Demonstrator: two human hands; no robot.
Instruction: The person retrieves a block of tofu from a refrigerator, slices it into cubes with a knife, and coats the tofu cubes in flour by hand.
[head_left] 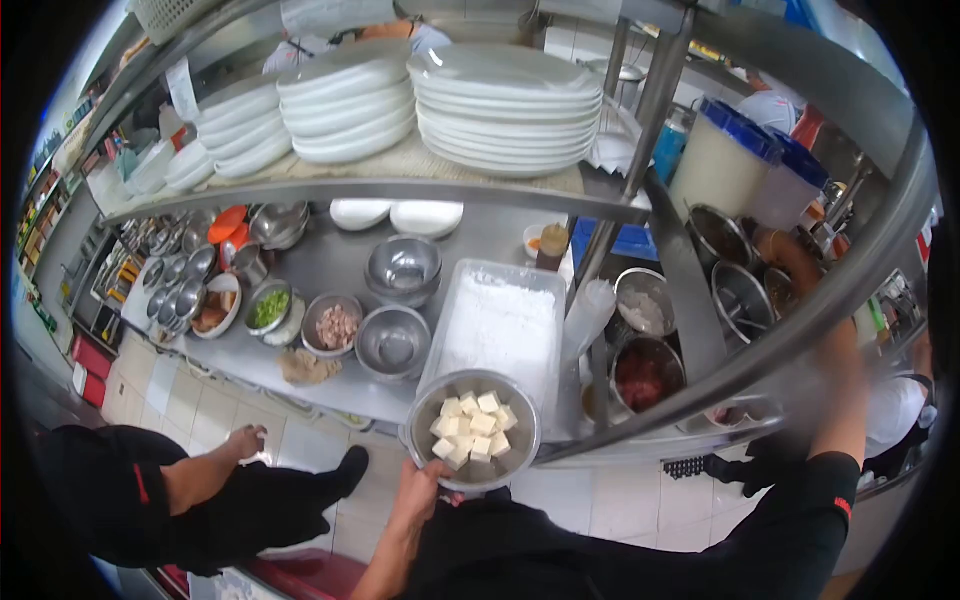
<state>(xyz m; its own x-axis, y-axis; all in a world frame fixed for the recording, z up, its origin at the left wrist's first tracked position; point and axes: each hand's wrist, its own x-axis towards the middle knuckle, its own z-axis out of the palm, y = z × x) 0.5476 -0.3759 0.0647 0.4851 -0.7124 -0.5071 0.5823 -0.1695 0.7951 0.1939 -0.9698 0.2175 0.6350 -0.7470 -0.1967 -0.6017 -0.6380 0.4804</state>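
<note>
My left hand grips the rim of a round metal bowl at the lower middle. White tofu cubes are heaped in it. Just beyond the bowl, partly covered by it, a clear plastic tub of white powder sits on the steel counter. My right arm stretches far to the right, past a steel rail. At its end, my right hand is among metal containers near a metal pot; its fingers are hidden and I cannot see what they touch.
Stacked white plates fill the shelf above the counter. Metal bowls with chopped greens and diced meat stand left, beside nested bowls. Steel posts and a rail cross the right side. Another person's hand is at left.
</note>
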